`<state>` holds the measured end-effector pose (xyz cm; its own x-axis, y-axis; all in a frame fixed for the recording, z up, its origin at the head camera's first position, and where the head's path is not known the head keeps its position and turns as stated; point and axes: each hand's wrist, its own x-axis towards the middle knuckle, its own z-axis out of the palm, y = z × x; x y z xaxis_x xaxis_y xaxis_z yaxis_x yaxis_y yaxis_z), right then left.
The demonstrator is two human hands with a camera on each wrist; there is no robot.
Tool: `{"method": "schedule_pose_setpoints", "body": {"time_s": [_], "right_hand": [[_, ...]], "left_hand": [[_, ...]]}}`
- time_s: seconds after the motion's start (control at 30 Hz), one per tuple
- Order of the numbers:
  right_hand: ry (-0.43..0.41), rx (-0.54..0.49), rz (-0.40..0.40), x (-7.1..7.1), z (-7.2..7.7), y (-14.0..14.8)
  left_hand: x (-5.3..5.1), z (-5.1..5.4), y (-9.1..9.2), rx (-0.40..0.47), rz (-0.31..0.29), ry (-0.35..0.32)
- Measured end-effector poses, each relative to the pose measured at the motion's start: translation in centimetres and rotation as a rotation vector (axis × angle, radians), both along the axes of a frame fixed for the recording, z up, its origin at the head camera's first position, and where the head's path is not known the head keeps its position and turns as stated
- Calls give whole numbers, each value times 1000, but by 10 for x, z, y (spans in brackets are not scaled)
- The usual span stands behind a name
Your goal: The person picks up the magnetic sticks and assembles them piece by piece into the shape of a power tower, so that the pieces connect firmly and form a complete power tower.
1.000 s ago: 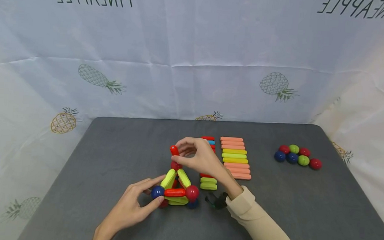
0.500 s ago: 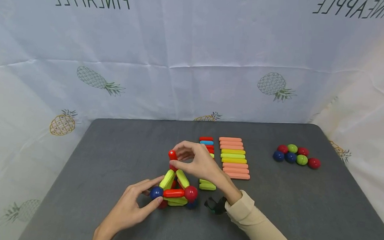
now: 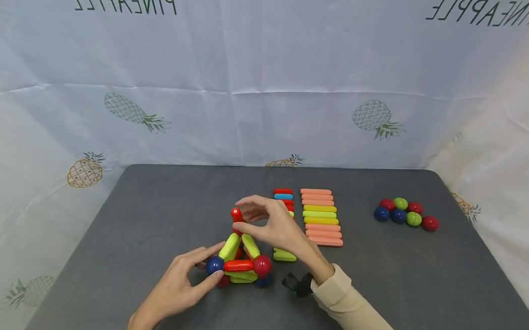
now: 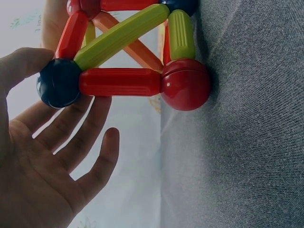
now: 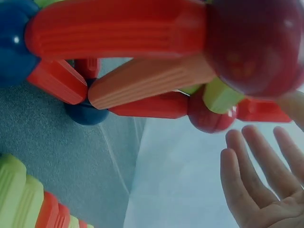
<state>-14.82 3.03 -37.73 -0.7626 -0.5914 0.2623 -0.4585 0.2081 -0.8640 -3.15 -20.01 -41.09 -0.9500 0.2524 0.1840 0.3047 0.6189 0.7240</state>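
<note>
A construction of coloured toy sticks and balls stands on the grey table (image 3: 152, 218). My left hand (image 3: 187, 276) grips its near blue ball (image 3: 215, 265) between thumb and fingers, as the left wrist view also shows. At the top, my right hand (image 3: 272, 223) pinches a red stick (image 3: 236, 215) that stands up from a partly covered red ball (image 3: 237, 230). Yellow-green sticks (image 3: 229, 247) slope down from that ball. A red stick (image 3: 238, 266) joins the blue ball to a red ball (image 3: 262, 266). In the right wrist view several right fingers (image 5: 259, 166) extend apart from the construction.
Behind my right hand runs a column of sticks (image 3: 283, 196), partly covered. Beside it lies a row of salmon and yellow sticks (image 3: 320, 214). Loose balls (image 3: 398, 216) cluster at the right. A small black object (image 3: 299, 284) is near my right cuff. A pineapple-print cloth (image 3: 249, 123) hangs behind.
My right hand has moved slightly down with the red stick, which tips a little more toward me. The left hand keeps its hold on the blue ball.
</note>
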Motion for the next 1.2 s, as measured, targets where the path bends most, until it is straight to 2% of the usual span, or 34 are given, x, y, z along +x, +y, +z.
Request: {"method": "schedule_pose_setpoints", "body": {"time_s": [0.13, 0.27, 0.4, 0.53, 0.7, 0.83, 0.93, 1.03, 1.1, 1.2], "right_hand": [[37, 36, -47, 4, 2, 11], [113, 124, -87, 8, -1, 24], [142, 208, -93, 14, -10, 38], [161, 298, -94, 21, -26, 50], [197, 453, -103, 30, -43, 59], [240, 552, -105, 36, -48, 65], [247, 593, -100, 39, -50, 67], [255, 605, -104, 41, -52, 67], [263, 611, -111, 41, -53, 66], [267, 615, -116, 42, -56, 65]], "left_hand": [[0, 0, -1, 2, -1, 2], [1, 1, -1, 0, 1, 8], [2, 1, -1, 0, 10, 1], [3, 1, -2, 3, 3, 5], [6, 4, -7, 25, -72, 0], [6, 11, -15, 50, -137, -66], [2, 15, -21, 53, -138, -92], [-7, 16, -27, 19, -153, -104], [-15, 15, -30, 2, -205, -113], [-29, 12, -34, 3, -323, -154]]}}
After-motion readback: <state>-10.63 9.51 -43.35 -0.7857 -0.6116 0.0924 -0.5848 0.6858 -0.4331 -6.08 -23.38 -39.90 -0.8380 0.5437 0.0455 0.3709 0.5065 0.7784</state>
